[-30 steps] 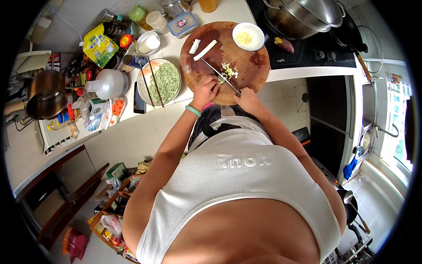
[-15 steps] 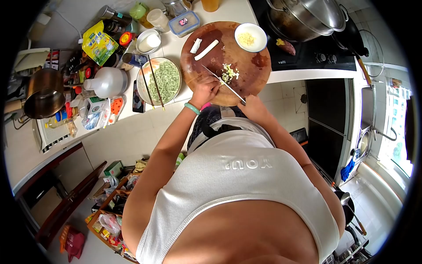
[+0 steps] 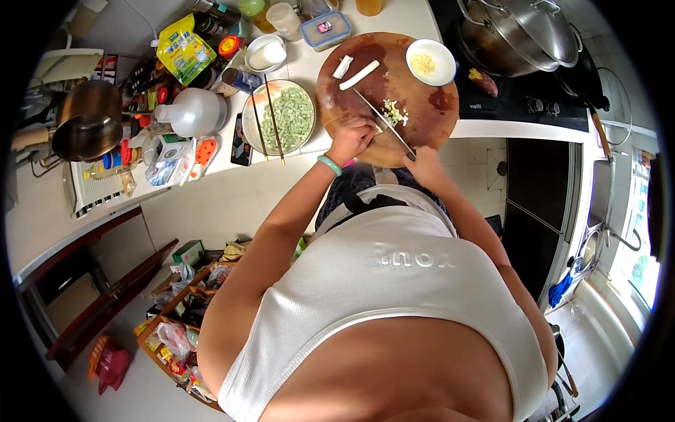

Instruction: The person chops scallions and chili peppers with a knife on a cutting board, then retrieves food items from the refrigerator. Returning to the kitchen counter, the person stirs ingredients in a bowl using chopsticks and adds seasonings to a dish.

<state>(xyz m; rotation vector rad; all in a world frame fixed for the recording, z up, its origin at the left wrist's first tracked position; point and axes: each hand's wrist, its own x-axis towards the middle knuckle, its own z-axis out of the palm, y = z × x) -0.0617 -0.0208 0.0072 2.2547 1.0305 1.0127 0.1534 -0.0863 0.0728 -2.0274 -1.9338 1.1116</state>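
My right hand (image 3: 424, 164) grips the handle of a kitchen knife (image 3: 385, 121) at the near edge of a round wooden chopping board (image 3: 343, 100). The blade slants away to the left across the board. Left of the blade, my left hand (image 3: 354, 138) presses down with its fingers curled together; what lies under them is hidden. Small chopped pale-green and white bits (image 3: 395, 112) lie just right of the blade. Beyond the tip are a long white stalk piece (image 3: 359, 75) and a shorter white piece (image 3: 342, 67). A white bowl (image 3: 444, 69) with yellowish minced bits stands at the board's far right.
Left of the board, a bowl of green chopped filling (image 3: 290, 118) has chopsticks (image 3: 275, 124) across it. A phone (image 3: 241, 149) lies beside it. A lidded container (image 3: 325, 31) stands behind. On the right, a steel pot (image 3: 510, 46) sits on the black stove (image 3: 520, 98).
The whole view has shifted, moving the board and both hands to the right in the picture. The knife blade now lies at a slightly steeper angle. Both hands keep their grips.
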